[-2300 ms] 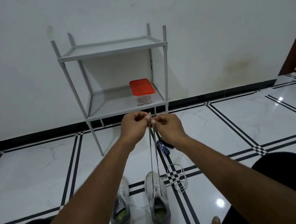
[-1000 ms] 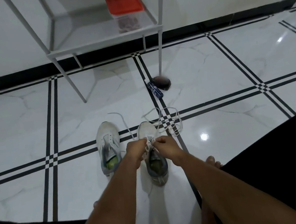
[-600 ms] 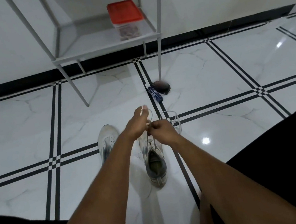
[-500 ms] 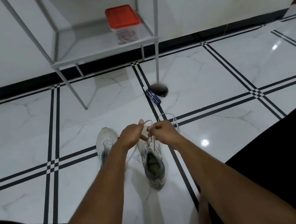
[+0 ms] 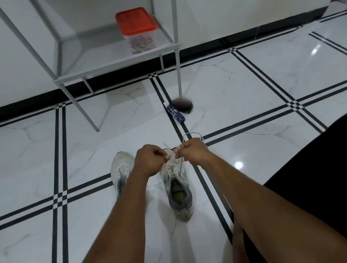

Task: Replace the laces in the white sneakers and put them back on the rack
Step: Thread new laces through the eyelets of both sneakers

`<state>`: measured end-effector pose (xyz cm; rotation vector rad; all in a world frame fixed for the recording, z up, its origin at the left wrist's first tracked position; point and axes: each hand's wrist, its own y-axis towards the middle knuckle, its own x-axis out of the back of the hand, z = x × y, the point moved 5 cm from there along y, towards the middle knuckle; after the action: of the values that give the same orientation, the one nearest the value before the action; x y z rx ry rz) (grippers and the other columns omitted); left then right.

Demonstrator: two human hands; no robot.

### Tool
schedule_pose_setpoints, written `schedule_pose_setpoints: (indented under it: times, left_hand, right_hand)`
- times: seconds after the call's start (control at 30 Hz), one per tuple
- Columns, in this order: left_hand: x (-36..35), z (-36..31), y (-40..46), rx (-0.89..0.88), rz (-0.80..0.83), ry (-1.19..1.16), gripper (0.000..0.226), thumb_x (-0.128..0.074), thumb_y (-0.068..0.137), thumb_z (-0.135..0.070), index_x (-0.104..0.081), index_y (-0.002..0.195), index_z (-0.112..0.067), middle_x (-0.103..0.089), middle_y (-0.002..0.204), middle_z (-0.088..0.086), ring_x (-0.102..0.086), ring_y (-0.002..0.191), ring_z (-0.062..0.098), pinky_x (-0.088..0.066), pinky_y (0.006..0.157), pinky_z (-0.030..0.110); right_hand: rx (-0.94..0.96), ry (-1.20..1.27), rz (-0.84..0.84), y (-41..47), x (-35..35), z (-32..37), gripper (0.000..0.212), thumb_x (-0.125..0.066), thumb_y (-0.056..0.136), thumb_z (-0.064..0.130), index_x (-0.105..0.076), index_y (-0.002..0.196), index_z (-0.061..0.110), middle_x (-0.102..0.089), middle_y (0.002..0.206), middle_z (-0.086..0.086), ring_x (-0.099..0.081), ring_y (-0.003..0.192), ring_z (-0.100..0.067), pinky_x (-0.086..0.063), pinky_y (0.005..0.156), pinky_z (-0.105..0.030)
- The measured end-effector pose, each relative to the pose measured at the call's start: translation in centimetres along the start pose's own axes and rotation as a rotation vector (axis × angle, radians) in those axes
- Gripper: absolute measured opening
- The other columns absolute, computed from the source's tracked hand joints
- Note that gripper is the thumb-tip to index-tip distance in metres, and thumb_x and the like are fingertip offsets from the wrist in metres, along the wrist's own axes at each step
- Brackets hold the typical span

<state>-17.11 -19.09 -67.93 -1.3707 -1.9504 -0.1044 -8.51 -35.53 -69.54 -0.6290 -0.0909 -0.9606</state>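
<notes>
1. The left hand and right hand, knuckles nearly meeting, each form a grip clamped on the white lace.
2. Directly beneath the grip stands the laced sneaker: white upper, grey heel, greenish insole, on the floor.
3. Left of the grip lies the second sneaker, partly hidden by the forearm.
4. Beyond the grip stands the rack.

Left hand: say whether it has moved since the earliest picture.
Yes. The left hand has come down from level with the rack shelf to the toe of the right sneaker, pinching the lace.
</notes>
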Motion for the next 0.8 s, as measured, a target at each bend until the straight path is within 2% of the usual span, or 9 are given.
schedule_pose_setpoints:
  times: [0.13,0.23,0.3,0.37,0.4,0.47,0.57,0.63,0.8]
  left_hand:
    - [-1.9,0.3,-1.2,0.177,0.267,-0.229,0.040,-0.087,0.080,-0.006,-0.067,0.113,-0.015,-0.081,0.087,0.007,-0.079,0.075,0.021,-0.055,0.061,0.027]
    - [-2.8,0.8,-1.5,0.080,0.136,-0.021,0.013,-0.087,0.083,-0.022,-0.074,0.085,-0.019,-0.078,0.073,0.000,-0.075,0.065,0.018,-0.059,0.061,0.031]
    - [-2.5,1.4,-1.3,0.039,0.042,0.162,0.038,-0.076,0.090,-0.046,-0.066,0.063,-0.021,-0.067,0.058,-0.006,-0.066,0.060,0.015,-0.051,0.062,0.030]
    - [-2.4,1.7,-1.6,0.090,0.009,0.243,0.052,-0.064,0.095,-0.053,-0.059,0.058,-0.018,-0.056,0.056,-0.006,-0.055,0.059,0.017,-0.038,0.058,0.029]
    - [-2.6,1.7,-1.8,0.146,0.041,0.143,0.044,-0.061,0.098,-0.046,-0.065,0.065,-0.017,-0.056,0.063,-0.004,-0.052,0.063,0.018,-0.036,0.059,0.029]
    - [-3.5,2.1,-2.2,0.362,0.149,-0.376,0.024,-0.056,0.098,-0.026,-0.077,0.100,-0.014,-0.058,0.085,-0.001,-0.045,0.071,0.017,-0.034,0.059,0.030]
    - [-3.7,1.9,-1.9,0.416,0.196,-0.974,0.031,-0.056,0.099,-0.024,-0.076,0.121,-0.018,-0.070,0.100,-0.010,-0.041,0.066,0.011,-0.031,0.051,0.025]
    - [-2.9,2.0,-1.5,0.364,0.147,-1.036,0.029,-0.055,0.103,-0.024,-0.070,0.126,-0.020,-0.076,0.112,-0.012,-0.042,0.064,0.008,-0.031,0.050,0.023]
    - [-0.8,2.7,-1.0,0.290,-0.018,-1.169,0.023,-0.056,0.107,-0.025,-0.067,0.127,-0.023,-0.067,0.083,-0.010,-0.037,0.056,0.007,-0.028,0.049,0.022]
  right_hand:
    - [0.046,0.022,0.059,-0.6,0.0,0.6,0.005,-0.085,0.082,0.004,-0.082,0.086,0.006,-0.081,0.094,-0.005,-0.070,0.071,-0.016,-0.052,0.057,-0.022]
    - [0.084,0.039,0.104,-0.9,-0.1,0.9,0.008,-0.085,0.084,0.001,-0.081,0.091,-0.002,-0.081,0.098,-0.008,-0.070,0.067,-0.015,-0.049,0.053,-0.016]
    - [0.102,0.050,0.098,-0.9,0.0,0.5,0.010,-0.087,0.083,0.002,-0.081,0.088,-0.003,-0.082,0.095,-0.007,-0.073,0.077,-0.018,-0.055,0.062,-0.022]
    - [0.096,0.059,0.095,-0.9,-0.2,-0.1,0.012,-0.089,0.082,0.007,-0.082,0.087,0.000,-0.082,0.093,-0.007,-0.072,0.080,-0.021,-0.057,0.068,-0.028]
    - [0.090,0.055,0.092,-0.9,-0.3,-0.4,0.014,-0.090,0.082,0.012,-0.082,0.087,0.002,-0.081,0.093,-0.008,-0.070,0.077,-0.020,-0.056,0.068,-0.029]
    - [0.070,0.034,0.071,-0.9,-0.4,-0.7,0.018,-0.091,0.083,0.019,-0.081,0.088,0.004,-0.081,0.093,-0.010,-0.066,0.070,-0.015,-0.051,0.061,-0.025]
    - [0.019,0.079,0.037,-1.0,-0.1,-0.7,0.026,-0.090,0.084,0.023,-0.079,0.094,0.002,-0.076,0.086,-0.006,-0.066,0.065,-0.012,-0.050,0.059,-0.025]
    - [-0.026,0.179,0.047,-1.1,0.1,-0.6,0.031,-0.090,0.085,0.024,-0.077,0.101,0.001,-0.076,0.090,-0.005,-0.070,0.072,-0.013,-0.058,0.066,-0.030]
    - [-0.134,0.392,0.097,-1.8,0.2,-1.1,0.021,-0.089,0.085,0.017,-0.081,0.100,0.006,-0.079,0.106,-0.008,-0.069,0.090,-0.020,-0.067,0.083,-0.046]
